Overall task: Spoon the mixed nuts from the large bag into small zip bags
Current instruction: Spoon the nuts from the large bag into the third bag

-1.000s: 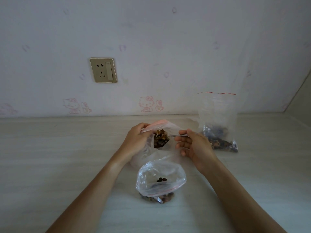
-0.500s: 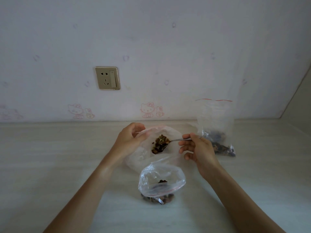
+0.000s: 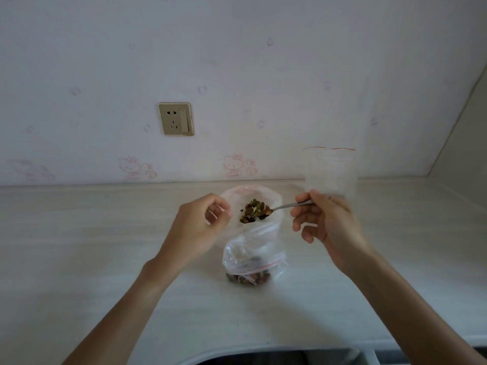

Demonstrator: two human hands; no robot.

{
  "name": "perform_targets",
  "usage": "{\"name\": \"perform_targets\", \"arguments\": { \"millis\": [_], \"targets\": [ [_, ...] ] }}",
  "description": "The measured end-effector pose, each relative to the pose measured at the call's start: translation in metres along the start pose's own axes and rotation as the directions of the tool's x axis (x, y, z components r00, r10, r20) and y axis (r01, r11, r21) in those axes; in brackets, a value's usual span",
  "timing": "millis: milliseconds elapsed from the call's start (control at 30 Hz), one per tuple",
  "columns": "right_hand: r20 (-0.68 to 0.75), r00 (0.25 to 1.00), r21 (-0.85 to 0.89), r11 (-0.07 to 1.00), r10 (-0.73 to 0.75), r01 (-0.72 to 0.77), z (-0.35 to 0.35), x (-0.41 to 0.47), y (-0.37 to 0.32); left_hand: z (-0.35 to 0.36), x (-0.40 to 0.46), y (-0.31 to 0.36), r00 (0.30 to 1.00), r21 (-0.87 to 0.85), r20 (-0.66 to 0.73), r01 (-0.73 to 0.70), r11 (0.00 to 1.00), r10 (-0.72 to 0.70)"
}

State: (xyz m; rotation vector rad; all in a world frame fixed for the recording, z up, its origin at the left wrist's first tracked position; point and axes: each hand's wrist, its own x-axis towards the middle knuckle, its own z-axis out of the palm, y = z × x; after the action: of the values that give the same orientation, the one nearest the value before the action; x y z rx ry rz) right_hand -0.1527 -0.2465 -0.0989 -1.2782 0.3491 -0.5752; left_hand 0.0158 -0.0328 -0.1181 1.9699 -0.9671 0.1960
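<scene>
The large bag (image 3: pixel 274 198) stands open at the table's middle, its mouth facing me. My left hand (image 3: pixel 196 227) curls at the bag's left rim and pinches it. My right hand (image 3: pixel 326 222) grips the handle of a metal spoon (image 3: pixel 290 206). The spoon's bowl is heaped with mixed nuts (image 3: pixel 254 212) and hovers over the large bag's mouth. Just in front stands a small zip bag (image 3: pixel 253 256) with a red zip line, open at the top, with some nuts (image 3: pixel 247 279) at its bottom.
A second clear zip bag (image 3: pixel 329 169) with a red top edge stands at the back right, partly behind my right hand. A wall socket (image 3: pixel 176 119) sits on the wall behind. The table's front edge (image 3: pixel 263 349) curves inward near me.
The loaded spoon has come up out of the large bag, and my right hand has drawn back to the right. My left hand has stayed at the bag's rim.
</scene>
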Motion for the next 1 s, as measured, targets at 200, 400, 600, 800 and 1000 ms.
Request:
{"name": "perform_targets", "arguments": {
  "millis": [200, 400, 600, 800, 1000],
  "targets": [
    [0.065, 0.997, -0.034, 0.999, 0.040, -0.038, -0.009, -0.036, 0.009, 0.010, -0.037, 0.006, 0.950, 0.159, 0.247, 0.155, 0.975, -0.191],
    [0.225, 0.955, -0.487, 0.826, -0.195, 0.283, -0.013, -0.057, 0.009, 0.010, -0.041, 0.016, 0.936, -0.083, 0.281, 0.243, 0.967, -0.211],
    [0.633, 0.727, -0.725, 0.125, -0.265, 0.677, -0.012, -0.073, -0.011, 0.005, -0.042, 0.017, 0.912, -0.195, 0.326, 0.323, 0.926, -0.249],
    [0.552, 0.756, -0.622, 0.429, -0.352, 0.655, -0.010, -0.064, -0.014, 0.000, -0.042, 0.017, 0.917, -0.095, 0.293, 0.308, 0.947, -0.269],
    [0.123, 0.954, -0.255, 0.920, -0.275, 0.298, -0.015, -0.037, 0.003, 0.002, -0.040, 0.017, 0.938, 0.007, 0.234, 0.263, 0.965, -0.257]
  ]
}}
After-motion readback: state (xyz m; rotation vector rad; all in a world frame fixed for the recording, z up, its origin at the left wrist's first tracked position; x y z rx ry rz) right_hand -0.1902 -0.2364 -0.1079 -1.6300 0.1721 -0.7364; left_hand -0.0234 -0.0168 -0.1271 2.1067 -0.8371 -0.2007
